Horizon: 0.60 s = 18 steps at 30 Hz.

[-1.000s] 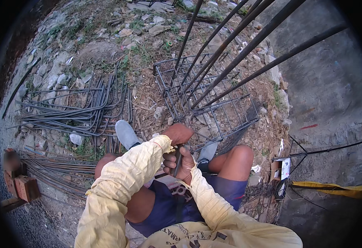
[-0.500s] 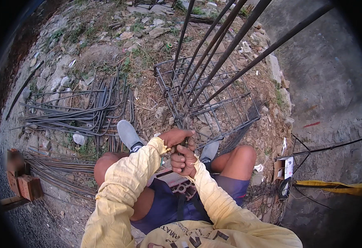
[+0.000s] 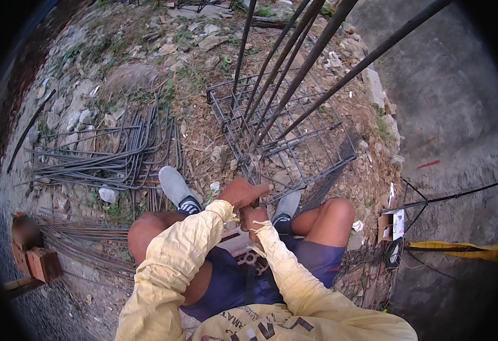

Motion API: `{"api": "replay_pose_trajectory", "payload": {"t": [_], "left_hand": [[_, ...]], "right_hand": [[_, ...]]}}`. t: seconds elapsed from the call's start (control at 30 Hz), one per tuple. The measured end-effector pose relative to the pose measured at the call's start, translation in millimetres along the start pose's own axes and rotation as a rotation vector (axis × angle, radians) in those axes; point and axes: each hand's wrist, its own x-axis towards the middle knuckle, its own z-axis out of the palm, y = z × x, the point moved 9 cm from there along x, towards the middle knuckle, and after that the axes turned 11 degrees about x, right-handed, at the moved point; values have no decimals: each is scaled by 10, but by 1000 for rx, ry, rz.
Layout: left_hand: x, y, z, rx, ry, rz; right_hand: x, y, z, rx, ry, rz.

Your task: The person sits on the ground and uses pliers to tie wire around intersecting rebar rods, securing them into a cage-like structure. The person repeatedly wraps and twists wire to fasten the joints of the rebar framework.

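L hand (image 3: 241,194): bare, yellow cuff tied at wrist; held just above R hand, index finger stretched out to the right twd cage; couldn't tell whether its grip pinched anything.
R hand (image 3: 253,219): grip curled round a dark tool (image 3: 255,202), mostly hidden btwn the hands; shape unclear.
Cage (image 3: 301,138): task's thing, boxy grid of thin grey steel bars, on rough ground just ahead of hands, near corner closest to them.
Tall rods (image 3: 315,54): thick, dark, round; rose out of cage & fanned twd upper R.
Mesh (image 3: 329,183): fine, dark, along cage's near R side.
Bent bars (image 3: 104,162): smooth grey steel, hooked/rounded corners, loose pile L of cage.
Thin rods (image 3: 84,238): long, rusty brown, bundled below pile.
Sleeves (image 3: 172,258): pale yellow, creased cloth.
Shoes (image 3: 175,186): soft grey, one either side of hands.
Ground (image 3: 195,145): dry straw, soil, jagged stones.
Slab (image 3: 448,108): flat grey concrete, far R.
Box (image 3: 397,225): small, white & brown card, nr slab edge.
Strip (image 3: 459,250): yellow, flat, on slab.
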Motion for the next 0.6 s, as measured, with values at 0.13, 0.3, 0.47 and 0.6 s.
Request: {"api": "replay_pose_trajectory", "payload": {"t": [0.13, 0.3, 0.47, 0.6], "left_hand": [[119, -75, 178, -423, -297, 49], [391, -222, 227, -23, 194, -1], [154, -6, 132, -21, 311, -183], [-70, -88, -2, -21, 135, -113]], "right_hand": [[-666, -377, 455, 552, -426, 309], [-697, -480, 469, 369, -497, 271], [-329, -545, 88, -359, 86, -491], [-376, -206, 256, 204, -71, 137]]}}
